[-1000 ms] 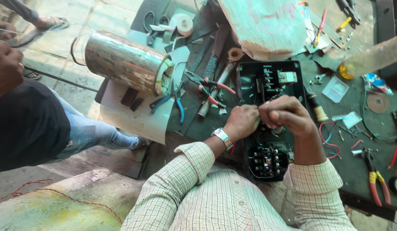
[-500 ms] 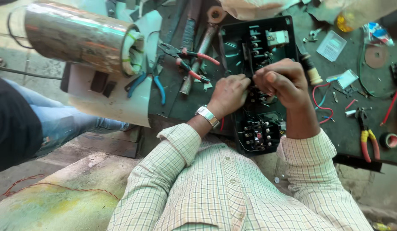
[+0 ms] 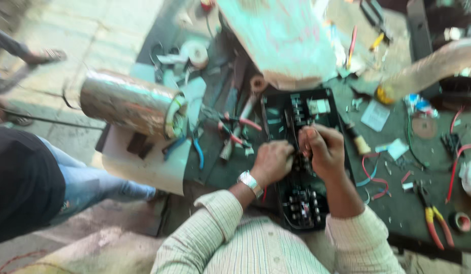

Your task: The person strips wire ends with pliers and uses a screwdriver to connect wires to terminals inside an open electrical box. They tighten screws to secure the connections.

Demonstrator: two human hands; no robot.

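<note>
Fingers of the left hand point(image 3: 270, 161) and right hand point(image 3: 321, 148), curled tight over the black control box point(image 3: 302, 152) mid-bench with any held part hidden, risk slipping onto neighbouring terminals.

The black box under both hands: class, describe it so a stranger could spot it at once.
Start at the shiny metal cylinder on the left, then look right past the pliers. The black box lies open there under the left hand and right hand, the only rectangular case packed with small electrical parts.

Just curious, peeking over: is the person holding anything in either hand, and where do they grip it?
Both the left hand and right hand rest fingers-down inside the open black electrical box. The picture is too blurred to tell what, if anything, they grip.
</note>
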